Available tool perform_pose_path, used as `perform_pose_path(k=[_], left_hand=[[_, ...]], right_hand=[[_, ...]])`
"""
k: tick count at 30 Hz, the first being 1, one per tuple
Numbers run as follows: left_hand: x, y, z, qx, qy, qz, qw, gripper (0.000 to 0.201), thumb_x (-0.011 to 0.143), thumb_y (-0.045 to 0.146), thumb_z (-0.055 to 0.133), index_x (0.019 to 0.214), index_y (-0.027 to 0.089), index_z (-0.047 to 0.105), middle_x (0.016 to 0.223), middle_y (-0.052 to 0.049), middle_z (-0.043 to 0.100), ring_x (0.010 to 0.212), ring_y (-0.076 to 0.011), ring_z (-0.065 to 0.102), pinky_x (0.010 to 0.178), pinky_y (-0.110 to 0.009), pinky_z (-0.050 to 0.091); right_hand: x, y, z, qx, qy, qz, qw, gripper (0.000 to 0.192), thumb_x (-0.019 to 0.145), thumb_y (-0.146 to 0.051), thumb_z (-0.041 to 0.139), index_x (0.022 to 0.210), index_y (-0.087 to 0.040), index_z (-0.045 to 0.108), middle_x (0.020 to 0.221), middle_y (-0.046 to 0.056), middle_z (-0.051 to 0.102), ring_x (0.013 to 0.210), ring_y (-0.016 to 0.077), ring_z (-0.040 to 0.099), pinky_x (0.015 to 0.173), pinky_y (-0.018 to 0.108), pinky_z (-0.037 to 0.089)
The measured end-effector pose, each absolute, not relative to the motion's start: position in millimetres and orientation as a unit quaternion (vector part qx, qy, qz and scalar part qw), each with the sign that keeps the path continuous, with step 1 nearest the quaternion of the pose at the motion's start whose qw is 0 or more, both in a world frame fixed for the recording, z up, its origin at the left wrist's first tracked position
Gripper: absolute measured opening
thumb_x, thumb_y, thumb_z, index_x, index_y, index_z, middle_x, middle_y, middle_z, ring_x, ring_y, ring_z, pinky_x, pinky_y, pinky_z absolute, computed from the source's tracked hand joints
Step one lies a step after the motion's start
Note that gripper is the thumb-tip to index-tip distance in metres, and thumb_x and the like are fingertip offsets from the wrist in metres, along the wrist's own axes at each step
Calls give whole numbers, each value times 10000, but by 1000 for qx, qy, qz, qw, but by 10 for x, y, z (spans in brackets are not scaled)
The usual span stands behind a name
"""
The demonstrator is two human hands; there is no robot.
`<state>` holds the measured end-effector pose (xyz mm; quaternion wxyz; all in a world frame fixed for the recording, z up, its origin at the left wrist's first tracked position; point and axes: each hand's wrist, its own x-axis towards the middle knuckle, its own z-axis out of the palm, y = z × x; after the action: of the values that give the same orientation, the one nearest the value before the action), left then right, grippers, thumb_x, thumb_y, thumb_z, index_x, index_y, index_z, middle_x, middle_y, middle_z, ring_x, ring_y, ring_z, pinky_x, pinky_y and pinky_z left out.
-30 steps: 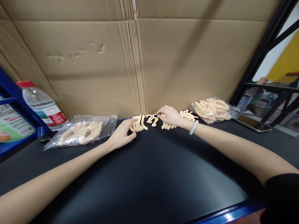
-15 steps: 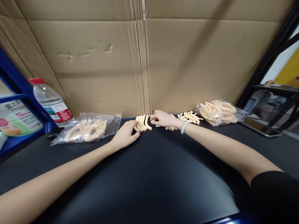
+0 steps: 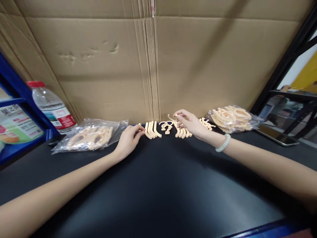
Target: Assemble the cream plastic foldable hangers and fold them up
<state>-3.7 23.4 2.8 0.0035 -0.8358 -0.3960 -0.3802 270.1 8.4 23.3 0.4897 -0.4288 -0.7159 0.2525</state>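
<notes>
In my right hand (image 3: 190, 124) a slim curved beige piece (image 3: 170, 118) is pinched between thumb and fingers, raised above other pieces. My left hand (image 3: 128, 140) rests at the left end of a row of curved beige strips (image 3: 153, 129), fingertips drawn together; what they hold is mostly hidden. Small loose beige pieces (image 3: 166, 126) lie between that row and a second row of curved strips (image 3: 183, 133), which sits under my right hand. More curved pieces (image 3: 206, 124) lie in a heap beyond my right hand.
A clear bag of beige parts (image 3: 91, 137) lies to the left, another bag (image 3: 230, 117) to the right. A red-capped bottle (image 3: 53, 107) stands at far left. A phone (image 3: 277, 135) lies at the right. The cardboard wall (image 3: 104, 66) rises behind the black table (image 3: 153, 191).
My right hand has moved right and up from the loose pieces, with a slim curved piece now in its fingers. My left hand has shifted slightly left, beside the row's end.
</notes>
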Motion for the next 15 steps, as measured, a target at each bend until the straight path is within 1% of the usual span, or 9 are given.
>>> perform_pose_path(k=[1, 3, 5, 7, 8, 10, 12, 15], left_hand=[[-27, 201, 36, -828, -391, -401, 14, 138, 897, 233, 498, 893, 199, 632, 790, -40, 665, 780, -218, 596, 716, -350, 473], [26, 112, 40, -820, -370, -436, 25, 157, 922, 231, 474, 946, 193, 624, 845, -53, 670, 810, -210, 601, 745, -352, 475], [125, 1, 29, -830, -331, -450, 18, 169, 943, 218, 449, 995, 187, 607, 971, -67, 685, 872, -190, 627, 788, -331, 490], [254, -119, 15, -853, -278, -443, -3, 163, 947, 188, 448, 1005, 194, 601, 1040, -59, 687, 961, -172, 637, 847, -304, 494], [319, -177, 9, -868, -237, -435, -32, 160, 945, 164, 454, 1000, 190, 601, 1063, -65, 684, 1007, -173, 631, 889, -308, 486], [429, -277, 4, -876, -208, -425, -97, 164, 945, 135, 458, 1003, 190, 601, 1078, -68, 678, 1025, -164, 628, 911, -304, 485], [494, -343, 8, -863, -218, -423, -169, 145, 926, 151, 510, 1016, 195, 615, 1112, -75, 659, 1053, -175, 619, 904, -303, 500], [507, -366, 13, -825, -251, -433, -263, 127, 896, 190, 568, 958, 206, 678, 1180, -82, 601, 1090, -200, 596, 856, -294, 533]], right_hand=[[2713, -26, 209, -426, -707, 281, 489, 183, 943, -383, 432, 966, -216, 505, 743, -12, 553, 591, 108, 587, 568, 256, 495], [2716, -223, 158, -414, -684, 353, 486, 228, 932, -452, 450, 960, -229, 489, 681, -36, 529, 566, 107, 590, 544, 244, 490], [2687, -367, 114, -393, -664, 408, 488, 262, 914, -493, 479, 976, -239, 480, 694, -50, 516, 541, 98, 593, 525, 239, 489], [2627, -454, 76, -378, -649, 434, 498, 274, 907, -504, 489, 1000, -247, 468, 720, -60, 513, 515, 92, 604, 504, 234, 488], [2589, -478, 58, -374, -640, 443, 504, 273, 908, -503, 489, 1010, -251, 458, 716, -66, 515, 504, 94, 612, 494, 230, 484], [2509, -500, 16, -372, -622, 453, 520, 267, 909, -495, 492, 1014, -254, 442, 688, -72, 536, 506, 107, 633, 496, 230, 485], [2443, -501, -34, -365, -607, 459, 536, 269, 885, -473, 546, 992, -248, 445, 704, -57, 586, 554, 121, 656, 531, 242, 506], [2396, -494, -104, -368, -583, 485, 538, 289, 804, -419, 670, 937, -226, 501, 759, -18, 639, 671, 143, 672, 602, 275, 544]])
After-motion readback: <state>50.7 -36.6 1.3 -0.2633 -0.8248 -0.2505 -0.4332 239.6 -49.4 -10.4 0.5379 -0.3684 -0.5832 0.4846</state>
